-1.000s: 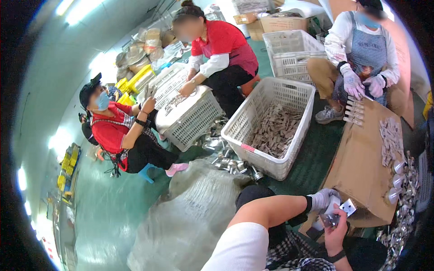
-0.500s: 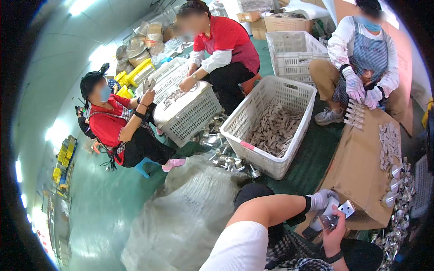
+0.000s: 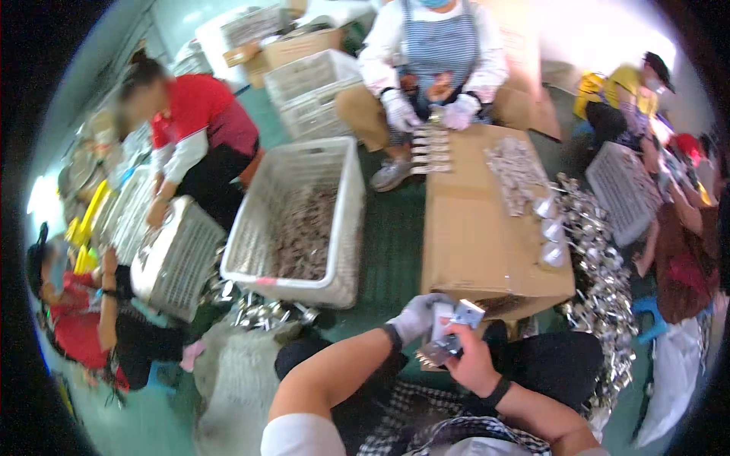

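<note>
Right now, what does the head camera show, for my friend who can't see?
The person's gloved left hand and bare right hand hold a small shiny packet together above a cardboard box. Other seated people sort small metal pieces around white plastic baskets.

matt brown cardboard box (image 3: pixel 487 228), white plastic lattice crate (image 3: pixel 304 220), glossy silvery metal pieces (image 3: pixel 601 251).

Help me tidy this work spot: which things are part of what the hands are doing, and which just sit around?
In hand:
left hand, gloved, and bare right hand
small shiny packet held between them
cardboard box in front, used as a table

Lying about:
white basket of small metal parts
pile of shiny pieces
clear plastic bag
</note>
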